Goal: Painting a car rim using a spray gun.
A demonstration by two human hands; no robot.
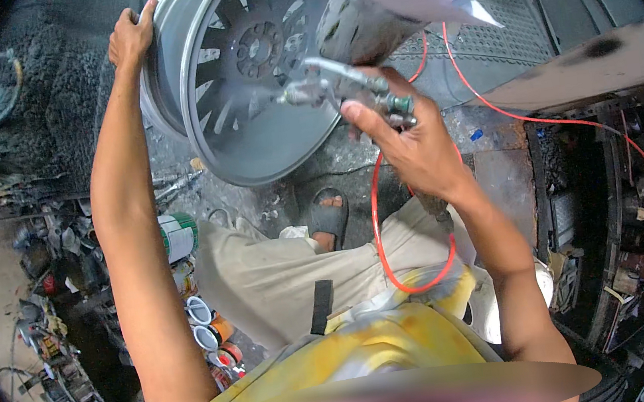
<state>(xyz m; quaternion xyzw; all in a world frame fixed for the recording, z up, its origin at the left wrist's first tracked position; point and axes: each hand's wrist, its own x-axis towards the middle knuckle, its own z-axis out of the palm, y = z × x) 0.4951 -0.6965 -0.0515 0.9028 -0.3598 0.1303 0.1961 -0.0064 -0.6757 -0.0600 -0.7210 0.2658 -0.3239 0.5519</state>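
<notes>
A grey alloy wheel, with many spokes around its hub, stands tilted at the top middle. My left hand grips its outer edge at the upper left, with the fingers partly hidden behind the edge. In my right hand is a metal spray gun, its nozzle pointing left into the hollow of the wheel. A pale haze hangs between nozzle and spokes. On top of the gun sits a paint-smeared grey cup with a pale, crumpled cover. A red air hose loops below the grip.
Beside my left forearm stand a green-and-white can and several smaller tins. Cluttered parts line the far left. Crowded shelving fills the right side, with the hose running across it. My sandaled foot rests below the wheel.
</notes>
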